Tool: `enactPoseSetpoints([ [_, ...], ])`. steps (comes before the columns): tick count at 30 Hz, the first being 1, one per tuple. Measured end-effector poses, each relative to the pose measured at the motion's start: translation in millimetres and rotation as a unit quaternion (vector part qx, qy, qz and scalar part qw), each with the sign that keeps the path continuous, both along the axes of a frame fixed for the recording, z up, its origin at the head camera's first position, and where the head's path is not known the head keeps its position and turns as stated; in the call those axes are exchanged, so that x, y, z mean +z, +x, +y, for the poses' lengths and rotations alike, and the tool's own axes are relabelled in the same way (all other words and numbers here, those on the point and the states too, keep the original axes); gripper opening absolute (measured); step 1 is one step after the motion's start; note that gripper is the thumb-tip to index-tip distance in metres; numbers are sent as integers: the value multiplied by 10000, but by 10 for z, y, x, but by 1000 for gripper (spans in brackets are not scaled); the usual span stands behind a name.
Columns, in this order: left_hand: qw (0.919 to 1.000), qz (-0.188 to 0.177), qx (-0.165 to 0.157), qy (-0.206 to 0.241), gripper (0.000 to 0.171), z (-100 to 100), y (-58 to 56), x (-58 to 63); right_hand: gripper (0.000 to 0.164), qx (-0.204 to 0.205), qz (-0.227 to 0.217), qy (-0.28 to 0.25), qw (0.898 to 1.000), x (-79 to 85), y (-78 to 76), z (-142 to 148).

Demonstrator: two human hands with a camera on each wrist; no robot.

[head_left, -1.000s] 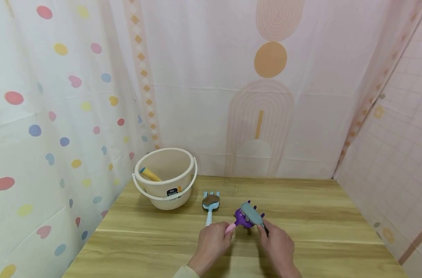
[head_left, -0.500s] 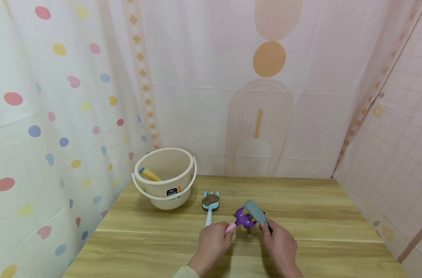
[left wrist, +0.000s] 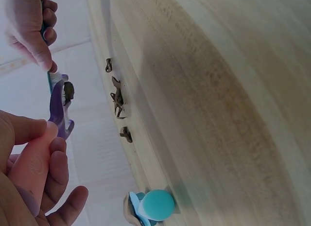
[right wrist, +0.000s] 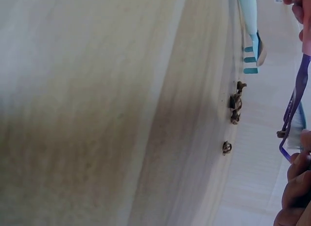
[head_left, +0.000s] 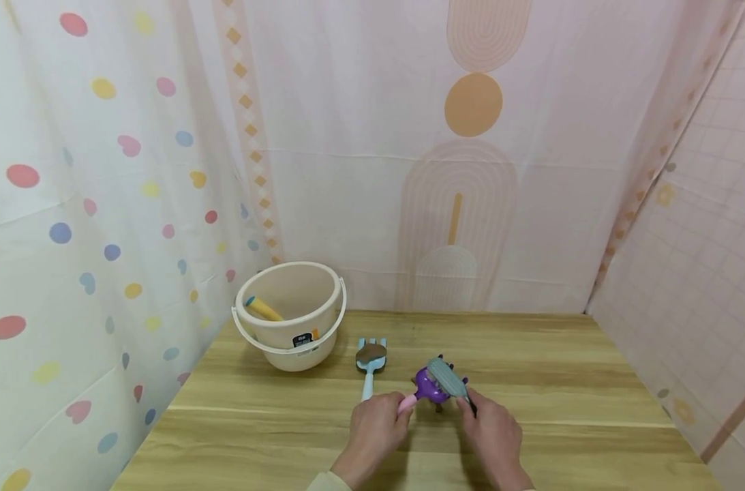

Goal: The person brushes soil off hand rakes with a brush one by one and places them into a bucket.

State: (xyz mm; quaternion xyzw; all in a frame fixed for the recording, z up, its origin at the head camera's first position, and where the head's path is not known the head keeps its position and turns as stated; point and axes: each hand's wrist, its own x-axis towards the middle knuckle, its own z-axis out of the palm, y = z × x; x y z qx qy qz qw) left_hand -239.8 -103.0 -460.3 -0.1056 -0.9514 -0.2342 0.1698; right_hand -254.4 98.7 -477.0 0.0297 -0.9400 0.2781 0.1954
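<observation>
My left hand [head_left: 375, 426] grips the pink handle of a small garden rake with a purple head [head_left: 429, 387]. In my right hand [head_left: 495, 433] is a brush [head_left: 447, 378] with a grey-blue back; its pale bristles [right wrist: 295, 138] press against the rake's tines. Both tools are held above the table. A brown clump [left wrist: 69, 91] clings to the rake head in the left wrist view. Below, several dry brown bits [left wrist: 117, 98] lie on the tabletop. A light-blue rake [head_left: 369, 382], with a brown lump [head_left: 371, 352] on its head, lies left of the purple one.
A cream bucket [head_left: 286, 341] with a white handle stands at the back left of the wooden table [head_left: 568, 382]. Inside leans a yellow handle [head_left: 264, 309] with a blue end. Patterned curtains [head_left: 347, 136] hang behind and at the sides.
The brush tilted and shifted slightly right half a second ago, and is now back over the purple rake head. My left hand and the rake stay about in place.
</observation>
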Motion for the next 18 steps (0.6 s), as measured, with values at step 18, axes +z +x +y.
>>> enactPoseSetpoints([
  [18, 10000, -6, 68, 13, 10, -7, 4, -22, 33, -411, 558, -190, 9974, 12, 20, 3],
])
